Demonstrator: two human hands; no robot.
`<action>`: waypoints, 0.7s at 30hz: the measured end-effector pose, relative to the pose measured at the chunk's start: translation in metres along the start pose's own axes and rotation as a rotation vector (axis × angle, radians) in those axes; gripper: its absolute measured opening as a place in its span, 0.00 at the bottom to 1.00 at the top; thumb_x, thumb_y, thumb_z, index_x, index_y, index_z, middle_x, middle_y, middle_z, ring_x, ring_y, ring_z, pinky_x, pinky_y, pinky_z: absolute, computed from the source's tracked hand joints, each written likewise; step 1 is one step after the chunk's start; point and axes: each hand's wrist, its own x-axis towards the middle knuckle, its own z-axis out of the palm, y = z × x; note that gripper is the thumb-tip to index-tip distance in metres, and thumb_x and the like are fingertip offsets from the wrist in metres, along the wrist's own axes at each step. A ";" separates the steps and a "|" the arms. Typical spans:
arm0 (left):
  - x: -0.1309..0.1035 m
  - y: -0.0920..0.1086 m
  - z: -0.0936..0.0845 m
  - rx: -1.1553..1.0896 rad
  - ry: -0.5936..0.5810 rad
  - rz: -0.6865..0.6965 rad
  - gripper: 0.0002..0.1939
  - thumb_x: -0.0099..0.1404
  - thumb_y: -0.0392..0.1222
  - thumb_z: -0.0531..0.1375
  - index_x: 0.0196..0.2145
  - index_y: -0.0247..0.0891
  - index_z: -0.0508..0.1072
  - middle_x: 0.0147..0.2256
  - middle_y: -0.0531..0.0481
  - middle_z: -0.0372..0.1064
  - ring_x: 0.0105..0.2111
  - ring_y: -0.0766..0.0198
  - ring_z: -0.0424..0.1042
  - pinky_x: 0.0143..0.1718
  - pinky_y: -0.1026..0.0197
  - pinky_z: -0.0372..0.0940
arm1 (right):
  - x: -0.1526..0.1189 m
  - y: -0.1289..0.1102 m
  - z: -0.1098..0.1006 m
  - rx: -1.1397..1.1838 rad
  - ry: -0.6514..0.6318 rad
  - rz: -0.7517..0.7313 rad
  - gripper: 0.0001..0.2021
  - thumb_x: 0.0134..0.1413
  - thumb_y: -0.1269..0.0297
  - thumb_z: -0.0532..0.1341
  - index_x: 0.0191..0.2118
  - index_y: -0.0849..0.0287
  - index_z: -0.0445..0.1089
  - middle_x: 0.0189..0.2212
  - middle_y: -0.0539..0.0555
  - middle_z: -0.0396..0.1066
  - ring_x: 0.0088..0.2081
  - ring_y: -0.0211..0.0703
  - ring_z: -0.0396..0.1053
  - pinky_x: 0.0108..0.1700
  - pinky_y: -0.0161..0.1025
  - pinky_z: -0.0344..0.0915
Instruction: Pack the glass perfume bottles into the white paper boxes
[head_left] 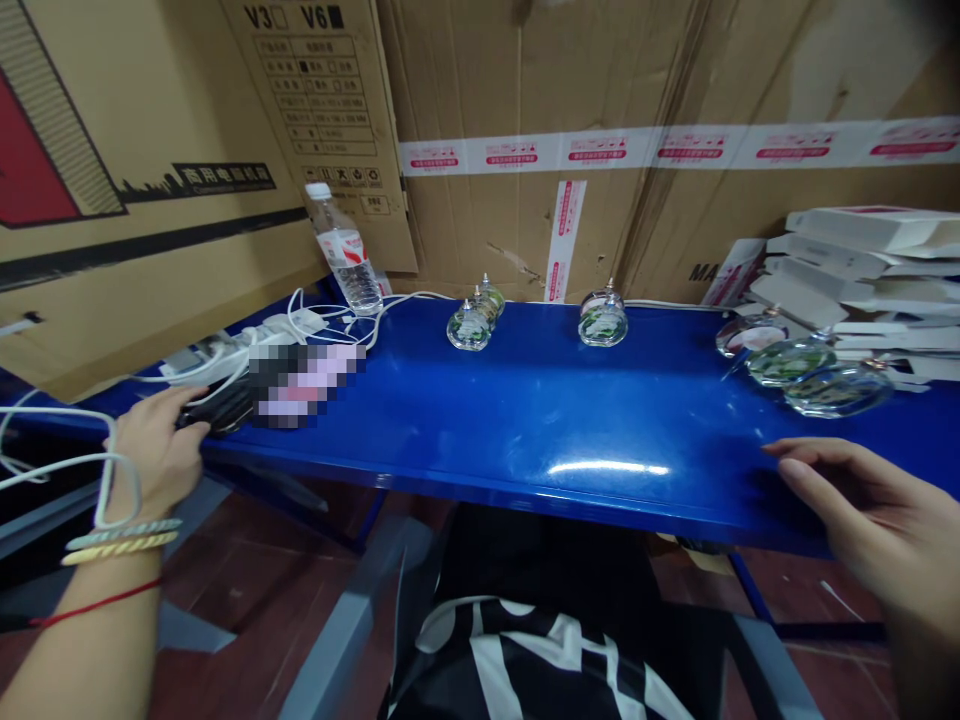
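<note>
At the left edge of the blue table (480, 400), my left hand (157, 450) has its thumb and fingers closed on the near end of a black object (221, 408), whose kind I cannot make out. A pixelated patch covers that object's far part. My right hand (862, 510) hovers by the table's front right edge, fingers loosely curved, thumb and forefinger slightly apart, nothing visible between them. Nearest to it are round glass perfume bottles (836, 392) with bare spray stems. Further perfume bottles stand in a group left of centre (470, 327) and another group right of centre (602, 325).
A water bottle (349, 262) stands at the back left near a white power strip (247, 345) with cables. A white cable (112, 470) loops over my left wrist. Flat white cartons (870, 265) are stacked at the right. Large cardboard boxes (525, 90) wall the back.
</note>
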 end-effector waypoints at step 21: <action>0.075 -0.008 0.011 -0.096 -0.290 0.215 0.17 0.47 0.53 0.45 0.28 0.41 0.65 0.44 0.40 0.74 0.53 0.55 0.67 0.61 0.54 0.58 | 0.001 -0.005 0.001 -0.016 -0.003 -0.003 0.11 0.42 0.51 0.65 0.25 0.53 0.71 0.30 0.54 0.76 0.34 0.51 0.74 0.37 0.46 0.69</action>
